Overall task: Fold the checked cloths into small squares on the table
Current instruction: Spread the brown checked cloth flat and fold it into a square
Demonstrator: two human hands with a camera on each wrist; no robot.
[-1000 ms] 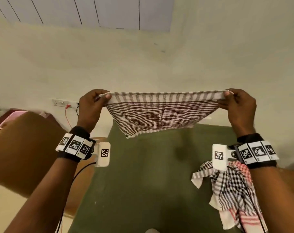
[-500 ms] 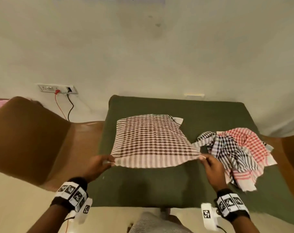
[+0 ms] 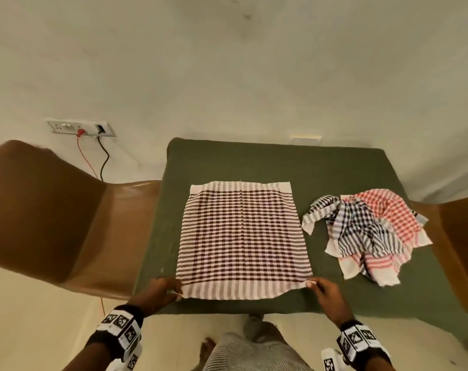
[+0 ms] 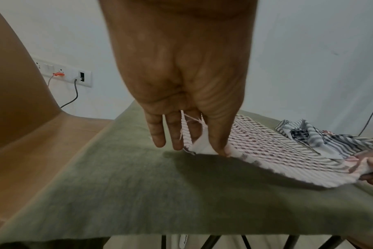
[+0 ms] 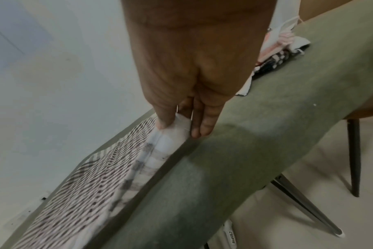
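The brown checked cloth [image 3: 242,241] lies spread flat on the green table [image 3: 321,167]. The left hand [image 3: 160,290] pinches its near left corner between thumb and fingers; the right hand [image 3: 325,290] pinches the near right corner likewise. A crumpled pile of cloths [image 3: 372,234] sits just beside it, to the right.

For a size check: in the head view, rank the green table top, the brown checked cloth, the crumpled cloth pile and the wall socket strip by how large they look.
1. green table top
2. brown checked cloth
3. crumpled cloth pile
4. wall socket strip, though it sits farther from the camera, which shrinks it.
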